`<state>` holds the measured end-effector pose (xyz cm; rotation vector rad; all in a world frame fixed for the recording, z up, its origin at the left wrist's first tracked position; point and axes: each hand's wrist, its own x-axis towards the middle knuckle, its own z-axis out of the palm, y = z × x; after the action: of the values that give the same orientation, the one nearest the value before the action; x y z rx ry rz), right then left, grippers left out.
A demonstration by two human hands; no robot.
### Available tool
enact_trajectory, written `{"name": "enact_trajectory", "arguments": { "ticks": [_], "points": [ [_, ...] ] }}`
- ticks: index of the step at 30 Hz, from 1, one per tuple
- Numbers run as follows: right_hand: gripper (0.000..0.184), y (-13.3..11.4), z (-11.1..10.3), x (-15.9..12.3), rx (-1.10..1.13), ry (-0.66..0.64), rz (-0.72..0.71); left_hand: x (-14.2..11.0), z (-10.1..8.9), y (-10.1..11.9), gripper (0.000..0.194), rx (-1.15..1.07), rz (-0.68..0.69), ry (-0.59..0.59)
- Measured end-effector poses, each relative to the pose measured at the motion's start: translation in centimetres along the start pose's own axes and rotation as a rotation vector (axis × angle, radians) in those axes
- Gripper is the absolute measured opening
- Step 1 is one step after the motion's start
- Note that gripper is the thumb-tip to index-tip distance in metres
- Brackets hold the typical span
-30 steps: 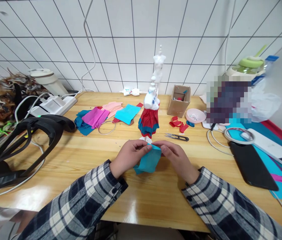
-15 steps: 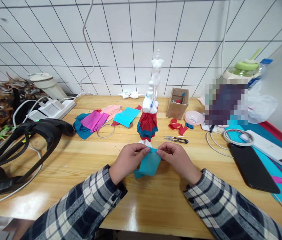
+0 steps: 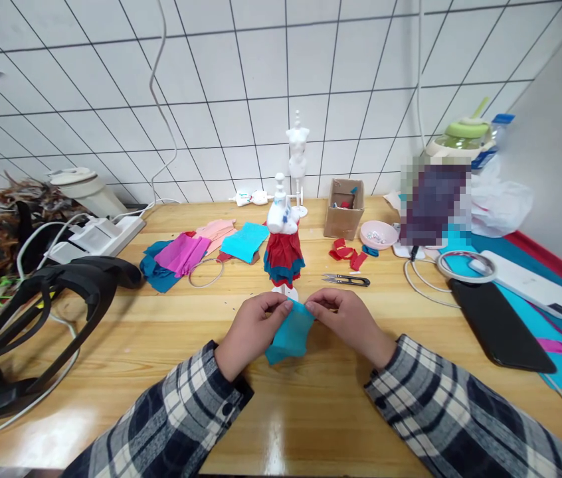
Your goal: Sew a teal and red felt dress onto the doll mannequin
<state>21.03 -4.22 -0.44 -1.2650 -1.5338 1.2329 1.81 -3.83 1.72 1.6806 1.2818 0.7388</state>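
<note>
- Left hand (image 3: 251, 328): grip is a pinch, thumb and fingers clamped on the top edge of a light-blue cloth (image 3: 291, 335).
- Right hand (image 3: 353, 322): same sort of grip, fingertips nipping the cloth's upper right corner, so it's strung between the two hands.
- The cloth itself droops toward the near side of the desk (image 3: 305, 425), right in front of the little white stand base (image 3: 291, 292). Can't tell if its bottom corner touches the wood.
- On that base there's a small white dress form (image 3: 281, 216) wearing a red skirt with a blue hem (image 3: 283, 255). A second, bare form (image 3: 297, 149) is behind it, near the tiles.
- To the right of the skirt: black-handled snips (image 3: 355, 281), with red scraps (image 3: 343, 251) just beyond, then a cardboard box (image 3: 343, 222) and a pink bowl (image 3: 378, 245) of tiny bits.
- Over left, a loose bunch of fabric: magenta piece (image 3: 184, 253) on top of dark blue (image 3: 161, 280), plus peach (image 3: 215, 232) and another light-blue bit (image 3: 245, 242).
</note>
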Motion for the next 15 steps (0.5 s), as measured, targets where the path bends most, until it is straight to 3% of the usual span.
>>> {"name": "enact_trajectory", "arguments": {
  "ticks": [8,15],
  "points": [
    [0.011,0.24,0.2,0.11,-0.039,0.023,0.004,-0.05,0.31,-0.52,0.032,0.152,0.065,0.004],
    [0.009,0.07,0.45,-0.12,-0.079,0.06,-0.039,0.09,0.53,-0.89,0.033,0.016,0.021,0.052]
  ]
}}
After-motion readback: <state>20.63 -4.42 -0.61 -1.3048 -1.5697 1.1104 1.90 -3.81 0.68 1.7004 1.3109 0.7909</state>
